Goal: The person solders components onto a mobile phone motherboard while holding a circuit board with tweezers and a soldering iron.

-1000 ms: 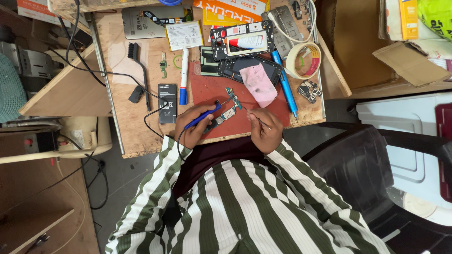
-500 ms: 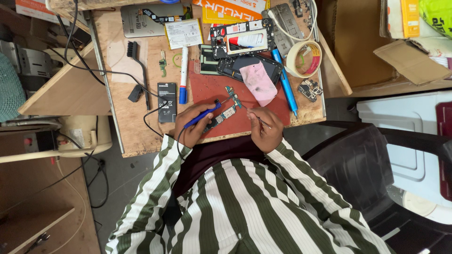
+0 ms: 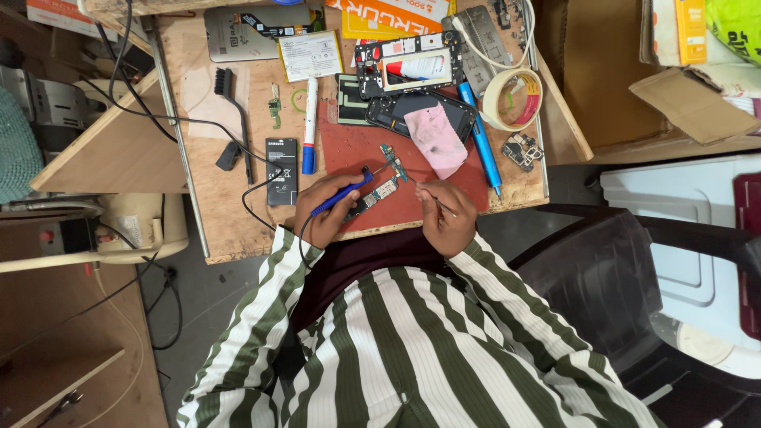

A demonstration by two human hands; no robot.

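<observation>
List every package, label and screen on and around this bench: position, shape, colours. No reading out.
Orange packet: top edge of bench, flat, orange with pale lettering.
White-labelled battery: top centre, rectangular, white label.
Black battery: beside the left hand, slim black rectangle, pale print.
Phone screen: centre, dark glass, partly under a pink cloth.
Yellow box: top right shelf, upright, yellow-orange.
Cardboard carton: right, brown, flap open.

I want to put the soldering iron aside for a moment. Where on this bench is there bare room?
Bare wood shows left of the black battery, between it and the bench's metal edge strip, though a black cable crosses there. The red mat is free just above the left hand. The back, around the dismantled phone and tape roll, is crowded.
</observation>
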